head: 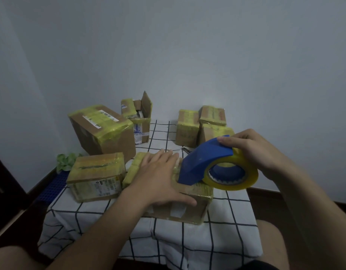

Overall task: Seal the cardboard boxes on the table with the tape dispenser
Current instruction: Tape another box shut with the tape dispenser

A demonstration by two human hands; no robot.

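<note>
Box (197, 207) sits at lower centre of frame on the checked bench (168, 240). The left hand (158, 178) lies flat on its top, fingers straight and close together. Just right, the dispenser (203, 158) stands nose-down on that top, with the right hand (252, 151) fingers curled round its roll.

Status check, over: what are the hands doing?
Left hand flat on front box. Right hand grips blue tape dispenser, nose on box. Nothing else on that box.

A blue tape dispenser (199, 160) with a yellowish roll stands on the centre box (189, 209). Taped boxes (102, 129) sit left and right.
</note>
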